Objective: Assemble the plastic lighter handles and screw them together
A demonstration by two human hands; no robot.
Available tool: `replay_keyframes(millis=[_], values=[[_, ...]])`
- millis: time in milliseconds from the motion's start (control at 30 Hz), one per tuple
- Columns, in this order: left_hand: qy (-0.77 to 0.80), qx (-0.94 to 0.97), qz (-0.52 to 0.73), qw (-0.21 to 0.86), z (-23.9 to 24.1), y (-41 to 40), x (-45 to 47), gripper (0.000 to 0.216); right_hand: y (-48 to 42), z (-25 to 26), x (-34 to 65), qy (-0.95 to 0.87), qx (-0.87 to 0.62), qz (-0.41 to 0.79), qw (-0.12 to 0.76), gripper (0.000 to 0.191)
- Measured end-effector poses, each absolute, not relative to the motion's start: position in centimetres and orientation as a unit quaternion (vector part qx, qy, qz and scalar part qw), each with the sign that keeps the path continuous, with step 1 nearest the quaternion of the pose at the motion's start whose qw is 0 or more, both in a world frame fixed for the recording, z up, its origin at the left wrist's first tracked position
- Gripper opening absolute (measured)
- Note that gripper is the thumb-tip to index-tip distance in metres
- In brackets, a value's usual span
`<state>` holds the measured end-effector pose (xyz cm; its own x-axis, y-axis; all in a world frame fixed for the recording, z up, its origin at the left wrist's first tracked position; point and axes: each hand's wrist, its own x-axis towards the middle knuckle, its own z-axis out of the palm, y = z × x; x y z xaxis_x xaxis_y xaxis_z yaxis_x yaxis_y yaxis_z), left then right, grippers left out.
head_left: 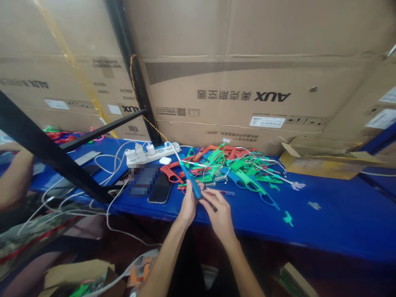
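Observation:
My left hand (pixel 189 204) is wrapped round the lower end of a blue-handled tool (pixel 190 178) whose thin metal shaft points up and left toward the power strip. Close beside it, my right hand (pixel 218 210) has its fingers pinched at the tool's bottom end; whether it holds a small part I cannot make out. Both hands hover over the front edge of the blue table (pixel 340 214). Just behind them lies a pile of red, green and blue plastic handle parts (pixel 238 169) with metal rods.
A dark phone (pixel 161 187) and a blurred patch lie left of my hands. A white power strip (pixel 151 152) with chargers and cables sits behind. Black metal bars (pixel 49 152) cross at left. Cardboard boxes (pixel 247 82) wall the back. Another person's arm (pixel 14 177) shows at far left.

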<state>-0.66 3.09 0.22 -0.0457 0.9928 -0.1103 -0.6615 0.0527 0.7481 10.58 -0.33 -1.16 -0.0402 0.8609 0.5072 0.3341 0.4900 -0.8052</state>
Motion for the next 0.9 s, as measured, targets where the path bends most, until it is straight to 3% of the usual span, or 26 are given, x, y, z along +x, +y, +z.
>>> replay_keyframes(millis=[267, 900], values=[[0.313, 0.24, 0.65, 0.65, 0.5, 2.5, -1.0, 0.04, -0.5, -1.5, 10.7, -0.679, -0.416, 0.255, 0.549, 0.027], [0.339, 0.21, 0.641, 0.656, -0.1, 2.4, -1.2, 0.053, -1.1, -2.4, 10.1, -0.684, -0.418, 0.211, 0.559, 0.036]])
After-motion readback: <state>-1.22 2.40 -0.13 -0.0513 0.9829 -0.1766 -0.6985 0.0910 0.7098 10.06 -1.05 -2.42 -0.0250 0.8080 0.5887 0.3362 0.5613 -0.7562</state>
